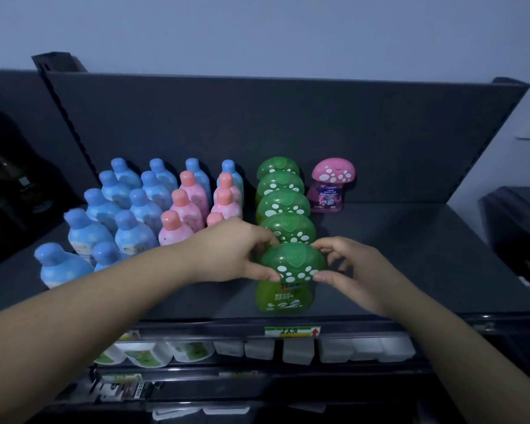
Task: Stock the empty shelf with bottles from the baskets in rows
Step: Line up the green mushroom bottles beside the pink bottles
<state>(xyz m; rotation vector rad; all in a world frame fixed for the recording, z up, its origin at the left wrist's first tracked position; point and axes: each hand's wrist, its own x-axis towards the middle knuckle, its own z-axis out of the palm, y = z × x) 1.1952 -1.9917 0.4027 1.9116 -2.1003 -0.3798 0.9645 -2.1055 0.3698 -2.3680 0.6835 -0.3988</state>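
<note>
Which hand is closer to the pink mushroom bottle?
The right hand. It grips the front green bottle from the right, below the pink mushroom bottle that stands at the back of the shelf. The left hand is on the green bottle's other side, farther away.

The green bottle (pixel 283 296) looks like clear, glossy plastic, and its spotted cap (pixel 292 263) is smooth, shiny plastic too, as are the green caps (pixel 282 203) behind it. The blue bottles (pixel 129 206) and pink bottles (pixel 193 203) look like frosted plastic with smooth, slightly shiny tops. The purple bottle (pixel 325 197) is see-through and glossy under a shiny pink cap (pixel 333 169). My shelf (pixel 410 255) is dark and matt, its back panel (pixel 257 123) equally dull
</note>
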